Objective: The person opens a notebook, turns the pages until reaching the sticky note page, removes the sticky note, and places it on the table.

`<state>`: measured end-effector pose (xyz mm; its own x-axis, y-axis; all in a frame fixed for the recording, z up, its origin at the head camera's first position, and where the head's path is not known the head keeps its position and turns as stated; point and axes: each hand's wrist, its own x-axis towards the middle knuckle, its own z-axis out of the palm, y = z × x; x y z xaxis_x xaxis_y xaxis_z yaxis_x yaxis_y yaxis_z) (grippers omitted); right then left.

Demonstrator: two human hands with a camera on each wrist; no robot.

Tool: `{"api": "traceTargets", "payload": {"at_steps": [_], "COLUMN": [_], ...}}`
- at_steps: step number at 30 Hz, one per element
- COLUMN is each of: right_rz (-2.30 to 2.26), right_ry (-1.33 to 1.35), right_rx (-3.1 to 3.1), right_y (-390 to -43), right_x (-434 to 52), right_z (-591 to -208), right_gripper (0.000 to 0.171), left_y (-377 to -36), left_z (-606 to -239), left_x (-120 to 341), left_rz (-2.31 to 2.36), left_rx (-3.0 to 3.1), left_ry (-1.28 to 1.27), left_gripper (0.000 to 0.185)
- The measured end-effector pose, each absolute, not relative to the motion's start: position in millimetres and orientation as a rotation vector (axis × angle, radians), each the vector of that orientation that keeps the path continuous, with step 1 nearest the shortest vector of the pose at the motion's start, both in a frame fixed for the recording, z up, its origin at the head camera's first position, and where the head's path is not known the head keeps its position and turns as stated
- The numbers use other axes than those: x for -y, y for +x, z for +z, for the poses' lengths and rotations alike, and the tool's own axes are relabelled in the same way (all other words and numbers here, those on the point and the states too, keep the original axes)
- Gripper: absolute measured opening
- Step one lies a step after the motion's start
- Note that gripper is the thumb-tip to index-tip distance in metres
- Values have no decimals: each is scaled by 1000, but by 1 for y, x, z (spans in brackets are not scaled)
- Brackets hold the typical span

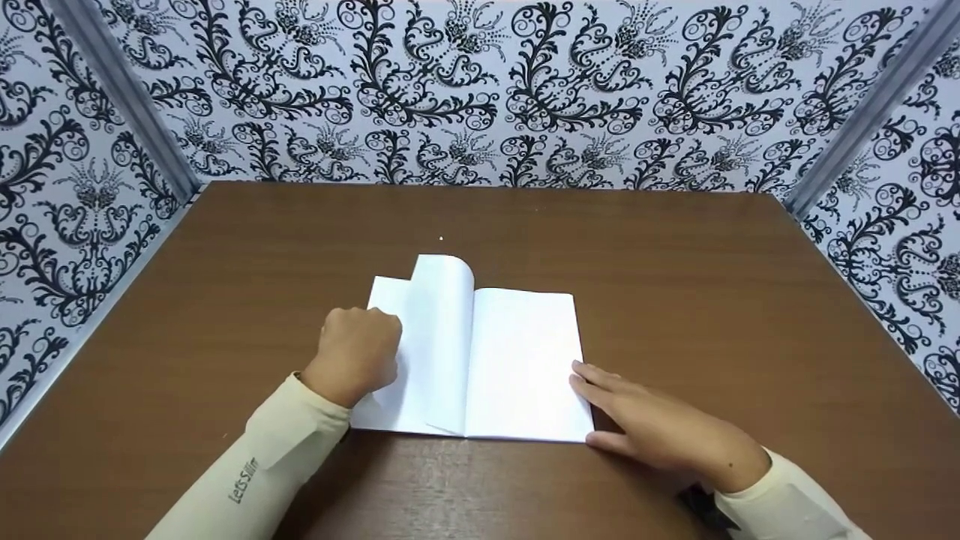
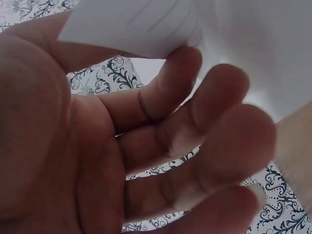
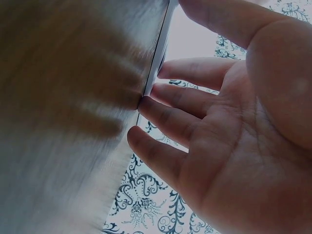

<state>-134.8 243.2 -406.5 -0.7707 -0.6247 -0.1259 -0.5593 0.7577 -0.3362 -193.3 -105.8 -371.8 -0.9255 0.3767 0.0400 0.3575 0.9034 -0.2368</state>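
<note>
An open notebook (image 1: 525, 360) with blank white pages lies on the brown table. One page (image 1: 446, 330) bends over toward the left half, its top edge curved near the spine. My left hand (image 1: 356, 352), over the left half, pinches that page by its corner; the left wrist view shows the sheet (image 2: 131, 24) between thumb and curled index finger. At the right edge, my right hand (image 1: 660, 427) rests with fairly straight fingers. In the right wrist view its fingertips (image 3: 146, 105) are right at the notebook's edge (image 3: 158, 53).
The brown tabletop (image 1: 675, 285) extends around the notebook. Patterned black-and-white panels (image 1: 480, 90) enclose the back and both sides, with grey strips (image 1: 127, 97) at the corners. A tiny white speck (image 1: 441, 238) lies beyond the notebook.
</note>
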Motion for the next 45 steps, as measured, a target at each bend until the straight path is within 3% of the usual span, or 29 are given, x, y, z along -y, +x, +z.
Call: {"api": "traceTargets", "payload": {"at_steps": [6,22,30,45], "right_rz": [-403,-414,-425,-397], "right_ry": [-906,-858,-872,-920], "right_rx": [-2708,-2712,-2706,-2732], "right_y": [-135,-134,-135,-134], "right_x": [-244,-243,-244,-244], "right_z": [-405,-404,-405,-404], "right_gripper": [68,70,71,68], "left_y": [-197,-190,-178,-158], "left_z": [-379,-383,-380,-387], "left_x": [107,115,103,47], "left_rz": [329,309,373,88], "left_rx": [3059,3040,2712,2485], "left_ry": [-572,-566,-501,-844], "left_gripper": [31,31,35,42]}}
